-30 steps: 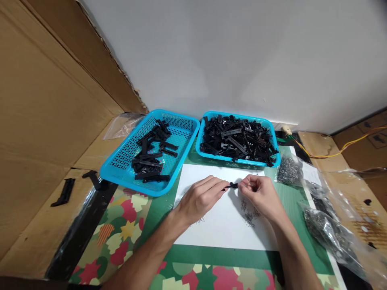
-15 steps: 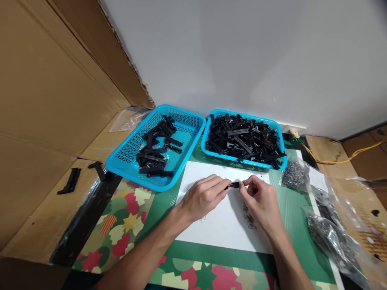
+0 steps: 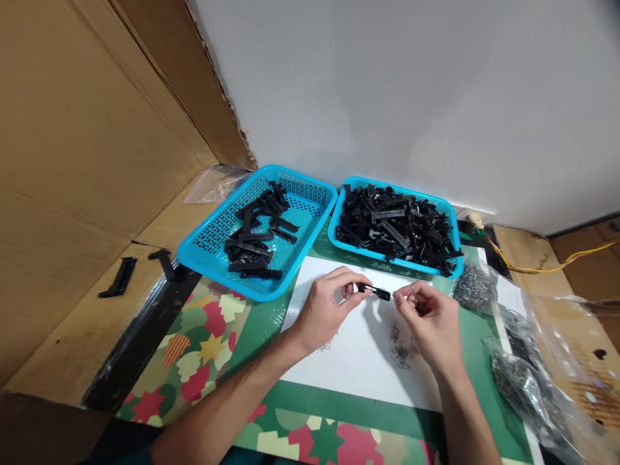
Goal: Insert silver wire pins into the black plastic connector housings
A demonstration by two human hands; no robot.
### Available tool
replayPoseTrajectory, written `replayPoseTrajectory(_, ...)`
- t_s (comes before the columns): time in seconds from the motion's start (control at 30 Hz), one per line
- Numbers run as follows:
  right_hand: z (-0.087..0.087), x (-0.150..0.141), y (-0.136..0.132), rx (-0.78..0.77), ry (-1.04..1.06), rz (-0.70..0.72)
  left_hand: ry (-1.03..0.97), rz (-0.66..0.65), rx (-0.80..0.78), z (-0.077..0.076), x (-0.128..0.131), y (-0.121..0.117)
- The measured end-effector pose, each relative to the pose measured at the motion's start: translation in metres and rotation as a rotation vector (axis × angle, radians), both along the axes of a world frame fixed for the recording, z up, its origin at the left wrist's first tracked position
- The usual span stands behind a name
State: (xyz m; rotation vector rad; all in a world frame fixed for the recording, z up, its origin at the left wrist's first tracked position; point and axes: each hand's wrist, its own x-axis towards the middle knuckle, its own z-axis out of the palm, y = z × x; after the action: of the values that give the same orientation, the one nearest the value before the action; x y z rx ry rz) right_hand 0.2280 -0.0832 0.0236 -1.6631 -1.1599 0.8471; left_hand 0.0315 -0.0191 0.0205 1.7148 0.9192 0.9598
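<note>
Between the thumb and fingers of my left hand [image 3: 325, 309] is a slim black plastic part [image 3: 378, 292], held above the white sheet [image 3: 358, 368]. My right hand [image 3: 430, 323] is pinched closed just off the part's right end. Whatever its fingertips hold is too small to make out. Below the right hand lies a loose pile of tiny wire pieces [image 3: 401, 349] on the sheet. A smaller group of wire pieces [image 3: 327, 345] lies by my left wrist, partly covered by it.
A blue basket [image 3: 261, 294] at the left holds several black parts; another blue basket [image 3: 334, 236] is heaped with them. Clear bags of small metal pieces [image 3: 526, 387] lie at the right. Two black parts [image 3: 117, 278] rest on cardboard at the left, near a cardboard wall [image 3: 97, 116].
My right hand has drawn slightly right, away from the black part's end. My left hand has turned the part, so its right end now tilts down. The view has shifted a little.
</note>
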Motion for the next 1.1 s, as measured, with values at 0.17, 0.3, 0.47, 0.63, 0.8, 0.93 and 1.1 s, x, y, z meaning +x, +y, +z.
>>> replayPoseTrajectory(0.17, 0.003, -0.007, -0.004, 0.118, -0.023, -0.02, -0.098, 0.004, -0.108, 0.001, 0.001, 0.0)
replayPoseTrajectory(0.3, 0.005, -0.008, -0.008, 0.182, -0.044, 0.039, -0.313, -0.178, -0.505, 0.002, 0.004, 0.0)
replayPoseTrajectory(0.47, 0.003, -0.005, -0.005, 0.178, -0.09, 0.026, -0.203, -0.17, -0.558, 0.001, 0.004, -0.002)
replayPoseTrajectory(0.63, 0.0, 0.006, 0.002, 0.03, -0.117, 0.062, 0.224, -0.143, -0.233, -0.004, -0.001, -0.006)
replayPoseTrajectory(0.8, 0.0, 0.018, 0.006, -0.084, -0.053, 0.091, 0.553, -0.115, -0.001, -0.004, -0.002, -0.01)
replayPoseTrajectory(0.93, -0.002, 0.023, 0.007, -0.148, 0.031, 0.091, 0.589, -0.198, 0.15, -0.003, -0.004, -0.008)
replayPoseTrajectory(1.1, -0.003, 0.026, 0.008, -0.181, 0.097, 0.093, 0.653, -0.279, 0.304, -0.008, -0.008, -0.004)
